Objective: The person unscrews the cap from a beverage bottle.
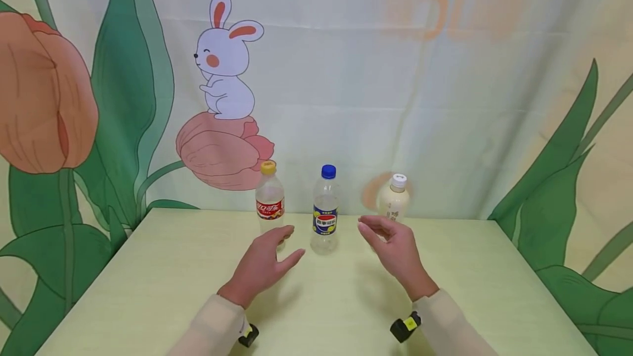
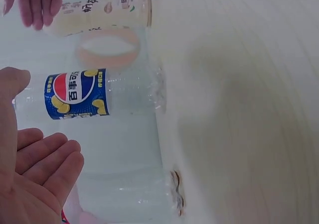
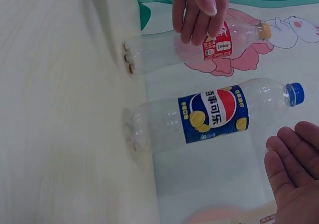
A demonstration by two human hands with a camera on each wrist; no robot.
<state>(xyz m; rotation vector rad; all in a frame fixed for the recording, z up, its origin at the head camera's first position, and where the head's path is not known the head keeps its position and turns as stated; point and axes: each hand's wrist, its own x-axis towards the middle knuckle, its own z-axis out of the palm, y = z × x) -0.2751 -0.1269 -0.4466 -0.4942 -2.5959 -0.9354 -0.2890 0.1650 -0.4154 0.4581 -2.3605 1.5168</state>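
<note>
Three bottles stand upright in a row at the back of the table. On the left is a clear bottle with a red label and yellow cap (image 1: pixel 270 209). A clear Pepsi bottle with a blue label and blue cap (image 1: pixel 325 218) is in the middle. The right one is a cream-coloured milk tea bottle with a white cap (image 1: pixel 394 202). My left hand (image 1: pixel 262 262), fingers relaxed, hovers in front of the red-label bottle and hides its lower part. My right hand (image 1: pixel 395 249) hangs before the milk tea bottle, partly covering it. Neither hand holds anything.
The pale table (image 1: pixel 321 312) runs up to a printed curtain (image 1: pixel 316 70) right behind the bottles. Gaps separate the bottles from one another. A dark strap-on device (image 1: pixel 405 327) sits at each wrist.
</note>
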